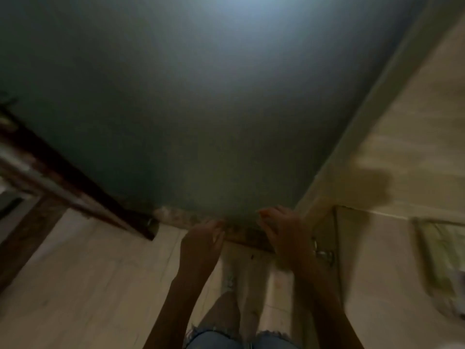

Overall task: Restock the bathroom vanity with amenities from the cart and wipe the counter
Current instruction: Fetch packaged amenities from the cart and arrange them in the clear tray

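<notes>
The frame is blurred by motion. Both bare hands reach forward at a large dark grey-green door (pixel 214 109) that fills the upper view. My left hand (pixel 203 243) has loosely curled fingers and holds nothing. My right hand (pixel 281 233) has spread fingers near the door's lower right and is also empty. I cannot tell whether either hand touches the door. No vanity, cart or amenities can be made out.
A dark wooden frame (pixel 63 177) runs diagonally at the left. Beige tiled wall (pixel 402 147) stands to the right, with a blurred pale object (pixel 442 260) low on it and a metal fitting (pixel 324 253) near my right wrist. Light floor tiles (pixel 88 285) lie below, with my legs at the bottom.
</notes>
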Action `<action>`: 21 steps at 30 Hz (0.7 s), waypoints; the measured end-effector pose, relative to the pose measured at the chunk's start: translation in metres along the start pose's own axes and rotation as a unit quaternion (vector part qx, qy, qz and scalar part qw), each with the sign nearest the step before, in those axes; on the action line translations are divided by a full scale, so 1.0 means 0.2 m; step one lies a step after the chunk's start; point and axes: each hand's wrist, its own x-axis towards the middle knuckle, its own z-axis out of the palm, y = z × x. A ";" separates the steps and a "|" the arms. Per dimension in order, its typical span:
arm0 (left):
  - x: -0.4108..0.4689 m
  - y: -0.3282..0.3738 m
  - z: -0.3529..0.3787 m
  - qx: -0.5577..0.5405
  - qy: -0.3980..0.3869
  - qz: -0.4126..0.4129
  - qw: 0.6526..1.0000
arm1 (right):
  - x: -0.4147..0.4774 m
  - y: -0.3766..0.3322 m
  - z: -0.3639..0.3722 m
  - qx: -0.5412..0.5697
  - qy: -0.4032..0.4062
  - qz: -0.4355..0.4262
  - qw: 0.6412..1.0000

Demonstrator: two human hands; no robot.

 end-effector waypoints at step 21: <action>-0.51 -1.61 -1.22 0.015 0.216 -0.364 0.906 | 0.37 -1.98 1.32 0.088 -0.209 -0.342 0.912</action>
